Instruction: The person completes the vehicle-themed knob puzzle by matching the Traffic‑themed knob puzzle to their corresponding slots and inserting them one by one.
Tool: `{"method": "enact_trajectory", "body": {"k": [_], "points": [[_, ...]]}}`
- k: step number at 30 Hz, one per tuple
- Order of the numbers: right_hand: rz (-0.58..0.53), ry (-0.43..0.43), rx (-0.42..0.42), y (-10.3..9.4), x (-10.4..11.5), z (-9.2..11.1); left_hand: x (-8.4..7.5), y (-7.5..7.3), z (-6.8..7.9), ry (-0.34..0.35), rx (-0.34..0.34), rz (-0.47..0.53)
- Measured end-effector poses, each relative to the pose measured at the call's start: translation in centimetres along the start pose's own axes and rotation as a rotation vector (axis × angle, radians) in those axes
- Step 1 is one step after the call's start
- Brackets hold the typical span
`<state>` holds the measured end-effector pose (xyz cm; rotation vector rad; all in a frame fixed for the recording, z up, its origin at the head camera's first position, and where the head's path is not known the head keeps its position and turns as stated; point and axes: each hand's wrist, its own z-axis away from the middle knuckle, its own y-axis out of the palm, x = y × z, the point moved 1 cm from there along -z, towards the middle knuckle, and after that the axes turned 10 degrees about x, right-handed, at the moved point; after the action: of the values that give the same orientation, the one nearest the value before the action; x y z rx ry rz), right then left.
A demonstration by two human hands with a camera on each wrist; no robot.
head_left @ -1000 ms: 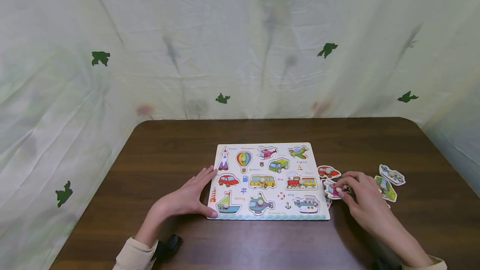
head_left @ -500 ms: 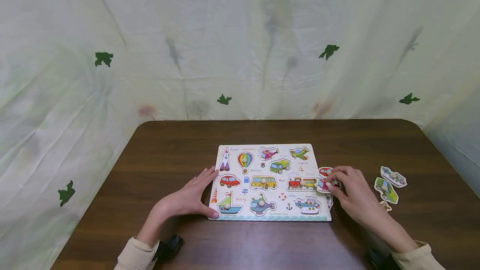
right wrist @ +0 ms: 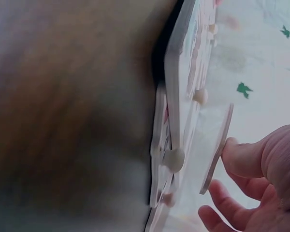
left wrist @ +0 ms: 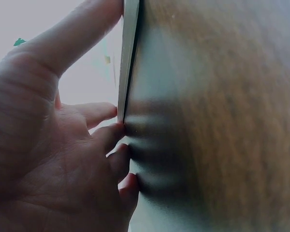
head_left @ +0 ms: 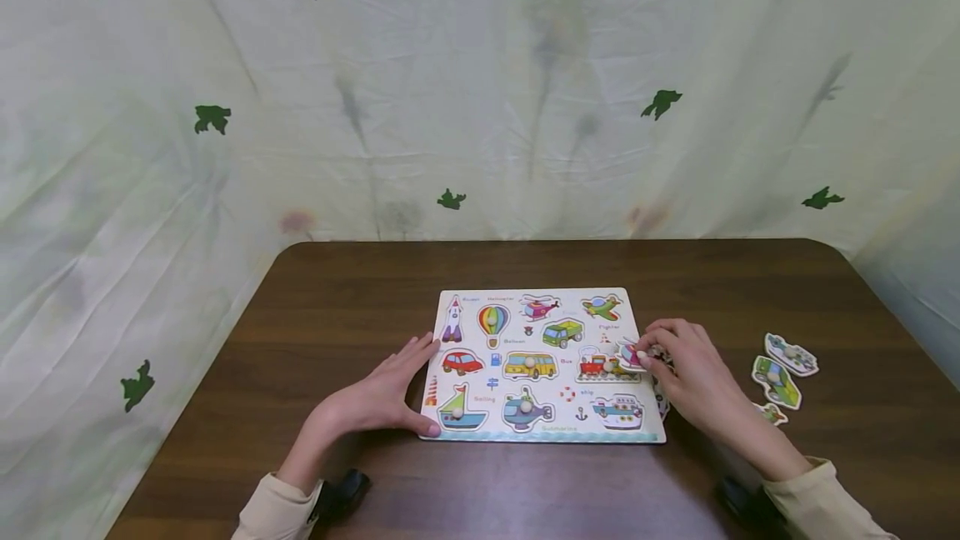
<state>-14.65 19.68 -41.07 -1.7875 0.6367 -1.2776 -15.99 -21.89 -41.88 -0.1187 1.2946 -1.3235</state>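
Observation:
A white puzzle board (head_left: pixel 570 437) with vehicle pictures lies flat on the table. My left hand (head_left: pixel 375 394) rests at its left edge, thumb on the near corner and fingers extended along the side; the left wrist view shows the fingertips against the board's edge (left wrist: pixel 129 53). Above the board's right side, my right hand (head_left: pixel 693 377) pinches a small pink puzzle piece (head_left: pixel 628 355), seemingly a helicopter, over the train piece (head_left: pixel 592 367). In the right wrist view, the held piece (right wrist: pixel 217 150) is tilted and apart from the board. Knobbed balloon (head_left: pixel 492 319), bus (head_left: pixel 517 366), sailboat (head_left: pixel 461 419) and submarine (head_left: pixel 525 417) pieces sit in it.
Loose pieces lie to the right: a ship (head_left: pixel 791 355), a green truck (head_left: pixel 776 382) and a partly hidden piece (head_left: pixel 772 413). More pieces lie by the board's right edge, mostly behind my right hand. A patterned cloth (head_left: pixel 480 107) hangs behind the brown table (head_left: pixel 360 282).
My right hand has lifted the pink piece from the pile beside the board and carried it left over the board's right edge. The left hand stays in place.

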Motion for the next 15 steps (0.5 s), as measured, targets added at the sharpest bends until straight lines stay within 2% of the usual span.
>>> {"method": "enact_trajectory", "body": {"k": [10, 15], "points": [[-0.024, -0.001, 0.036, 0.5, 0.7, -1.7, -0.1, 0.0, -0.1, 0.024, -0.007, -0.016], [-0.034, -0.034, 0.029, 0.7, 1.1, -2.7, -0.1, 0.0, 0.0, 0.027, -0.008, -0.012]]}}
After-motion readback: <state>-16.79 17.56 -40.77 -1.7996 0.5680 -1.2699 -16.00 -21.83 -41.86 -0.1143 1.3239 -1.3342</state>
